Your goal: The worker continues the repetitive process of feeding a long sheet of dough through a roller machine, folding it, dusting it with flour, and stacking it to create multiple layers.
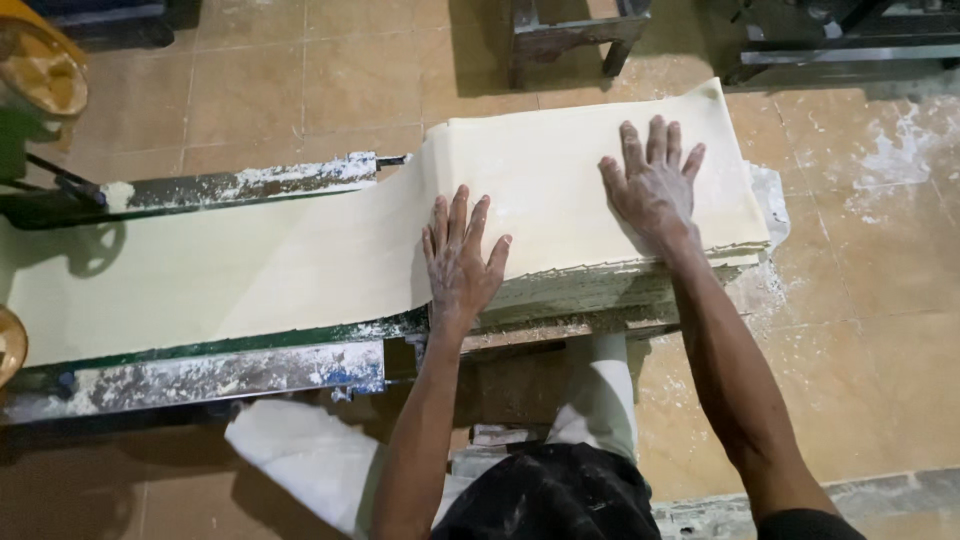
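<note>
A long pale sheet of dough (230, 270) runs from the left along a flour-dusted metal machine bed (200, 375) and folds onto a stack of dough layers (590, 285) at the right. My left hand (462, 255) lies flat, fingers spread, on the near edge of the top layer. My right hand (655, 185) also presses flat on the top layer, further right and toward the far side. Both hands are dusted with flour and hold nothing.
A yellowish roller or wheel (45, 70) is at the top left, part of the machine. Tiled floor (870, 250) with spilled flour lies to the right. A dark stand (570, 40) is beyond the stack. White cloth (310, 460) hangs below the bed.
</note>
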